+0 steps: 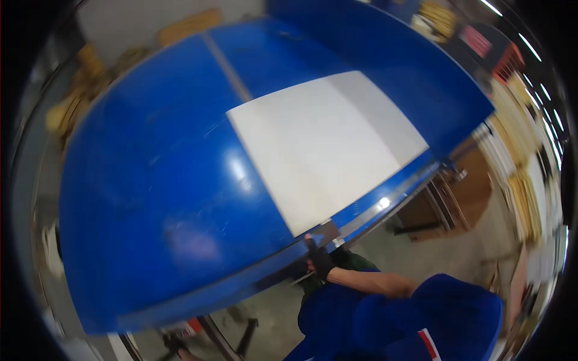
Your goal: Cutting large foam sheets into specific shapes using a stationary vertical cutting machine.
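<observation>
A large white sheet (319, 150), rectangular with a greyer band along its right part, lies flat on a broad blue tabletop (162, 198). My right hand (322, 260), in a dark fingerless glove, is at the table's front edge beside the sheet's near corner. Its thumb points up toward a small dark flat piece (329, 231) at that edge, and the other fingers look curled. What they hold, if anything, is hidden. Low at the left, below the table edge, my left hand (176, 344) is partly visible, dark-gloved and blurred; its fingers cannot be made out.
A blue upright panel (385, 54) borders the table's far right. Dark metal legs (217, 340) stand under the front edge. Beneath the right end is a brown box-like piece (448, 204). Stacked boards and sheets (524, 204) line the right side.
</observation>
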Tool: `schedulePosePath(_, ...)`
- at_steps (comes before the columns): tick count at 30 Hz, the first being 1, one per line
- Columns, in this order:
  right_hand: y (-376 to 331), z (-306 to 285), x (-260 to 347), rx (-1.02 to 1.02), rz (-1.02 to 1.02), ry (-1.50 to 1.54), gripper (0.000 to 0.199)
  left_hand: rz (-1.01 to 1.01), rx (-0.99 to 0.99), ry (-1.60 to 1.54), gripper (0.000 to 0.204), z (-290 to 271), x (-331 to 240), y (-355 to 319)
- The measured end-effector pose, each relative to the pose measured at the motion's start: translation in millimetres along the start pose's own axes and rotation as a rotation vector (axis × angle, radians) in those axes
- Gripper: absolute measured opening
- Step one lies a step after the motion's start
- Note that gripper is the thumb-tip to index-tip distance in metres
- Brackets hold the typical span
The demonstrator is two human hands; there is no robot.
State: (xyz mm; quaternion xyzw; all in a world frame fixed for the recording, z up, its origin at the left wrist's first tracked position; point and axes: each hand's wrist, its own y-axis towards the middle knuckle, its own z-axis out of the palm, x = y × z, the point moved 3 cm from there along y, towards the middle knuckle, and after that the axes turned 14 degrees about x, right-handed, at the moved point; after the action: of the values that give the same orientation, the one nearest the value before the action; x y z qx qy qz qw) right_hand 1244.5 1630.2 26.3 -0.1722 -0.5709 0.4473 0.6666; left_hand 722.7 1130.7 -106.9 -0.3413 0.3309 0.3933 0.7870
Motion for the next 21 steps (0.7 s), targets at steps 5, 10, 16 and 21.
schedulePosePath(5, -19.2, -6.8, 24.8, -0.095, -0.006, -0.116, 0.068, 0.29, 0.118, 0.619, 0.037, 260.0, 57.5, 26.9)
schedulePosePath(10, -24.8, 0.7, 25.1, 0.006, 0.046, -0.181, 0.066, 0.3, 0.726, 0.976, 0.045, 441.1, 108.2, -1.7)
schedulePosePath(16, -27.8, 2.6, 30.3, 0.094, -0.068, -0.097, 0.063, -0.396, 1.062, 1.07, 0.025, 520.8, 316.4, 59.8)
schedulePosePath(21, -38.5, -17.4, 42.8, 0.0, -0.183, -0.106, 0.064, -0.568, 1.05, 0.868, 0.008, 590.0, 366.7, 27.7)
